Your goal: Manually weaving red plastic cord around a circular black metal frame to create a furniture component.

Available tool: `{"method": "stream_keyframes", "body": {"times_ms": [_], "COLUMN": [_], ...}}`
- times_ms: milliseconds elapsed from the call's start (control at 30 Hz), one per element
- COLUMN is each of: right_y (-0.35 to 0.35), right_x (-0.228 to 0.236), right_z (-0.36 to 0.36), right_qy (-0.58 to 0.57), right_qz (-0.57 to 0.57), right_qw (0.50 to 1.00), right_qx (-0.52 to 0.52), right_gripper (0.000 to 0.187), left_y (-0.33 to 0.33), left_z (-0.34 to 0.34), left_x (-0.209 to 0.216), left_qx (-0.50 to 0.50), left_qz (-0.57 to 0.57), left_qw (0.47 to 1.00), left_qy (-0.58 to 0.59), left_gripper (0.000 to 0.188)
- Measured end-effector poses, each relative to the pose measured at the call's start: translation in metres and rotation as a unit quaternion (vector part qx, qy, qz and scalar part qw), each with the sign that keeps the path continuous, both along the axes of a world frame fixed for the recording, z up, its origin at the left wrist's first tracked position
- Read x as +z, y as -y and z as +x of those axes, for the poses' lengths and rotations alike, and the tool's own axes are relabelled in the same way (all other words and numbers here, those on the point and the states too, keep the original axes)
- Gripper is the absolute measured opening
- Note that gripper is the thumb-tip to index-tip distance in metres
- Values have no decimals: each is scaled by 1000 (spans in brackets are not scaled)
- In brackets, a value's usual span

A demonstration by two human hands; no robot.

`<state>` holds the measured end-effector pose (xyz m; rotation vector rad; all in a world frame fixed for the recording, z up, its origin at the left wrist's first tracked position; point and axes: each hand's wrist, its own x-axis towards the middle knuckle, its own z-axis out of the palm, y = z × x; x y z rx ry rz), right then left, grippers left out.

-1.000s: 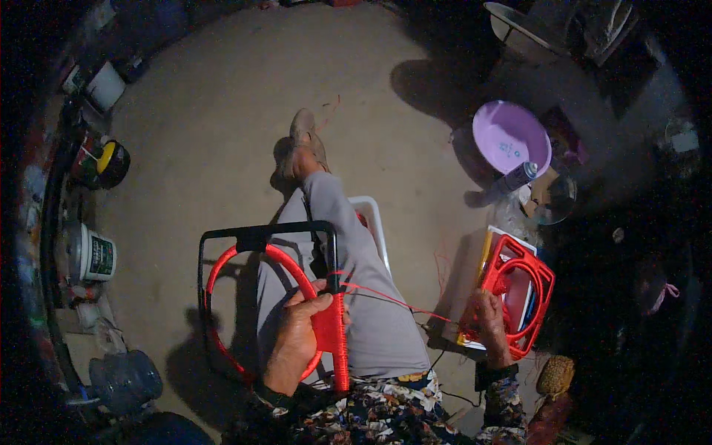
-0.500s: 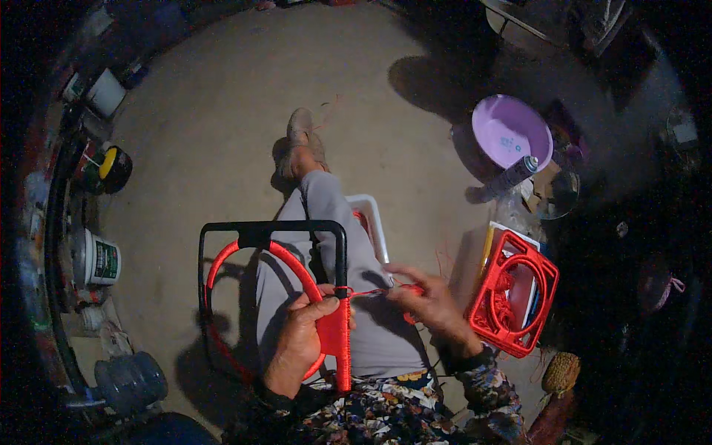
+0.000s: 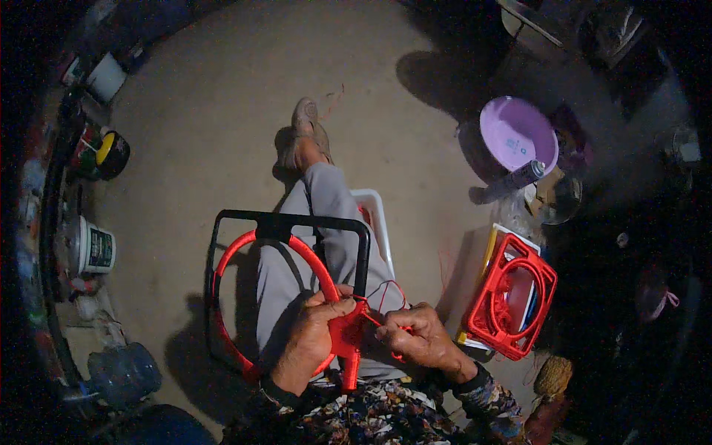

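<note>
My left hand is clenched around the red-wrapped bar of the frame, which rests on my lap over my grey trouser leg. The frame is a black, squared metal outline with rounded corners, and inside it curves one red ring, smooth and cord-wound. My right hand sits just beside the bar, fingers pinched on a thin red cord that loops up from the wrapping and back down to my fingertips.

Under my leg there is one white plastic stool, hard and glossy. To my right, on the concrete floor, stands one red plastic crate, open-ribbed, with a coil of red cord inside it; it leans against something yellow and white. Farther off lies one round lilac basin with a spray can beside it. On my left I count one white tub, one yellow-and-black round tin and one bluish jug. My single shoe points away from me. My patterned sleeves hide my wrists, and the edges of the scene are too dark to read.
</note>
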<state>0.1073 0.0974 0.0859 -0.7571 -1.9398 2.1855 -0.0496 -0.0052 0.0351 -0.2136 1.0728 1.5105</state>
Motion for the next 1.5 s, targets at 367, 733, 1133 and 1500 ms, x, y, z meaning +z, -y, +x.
{"method": "stream_keyframes", "body": {"times_ms": [367, 733, 1133, 1500], "right_y": [-4, -7, -4, -36], "right_x": [-27, -32, -47, -106], "right_z": [21, 39, 52, 105], "right_qy": [74, -14, 29, 153], "right_qz": [-81, -61, -51, -5], "right_qw": [987, 985, 975, 966], "right_qx": [-116, -162, -216, -210], "right_gripper": [23, 24, 31, 27], "left_y": [-3, 1, 9, 21], "left_z": [-7, -2, 7, 9], "left_x": [4, -2, 26, 27], "left_qx": [-20, -38, -56, -54], "left_qz": [26, 39, 54, 128], "left_qw": [997, 997, 997, 990], "left_qy": [72, 46, -3, -11], "left_gripper": [12, 12, 11, 11]}}
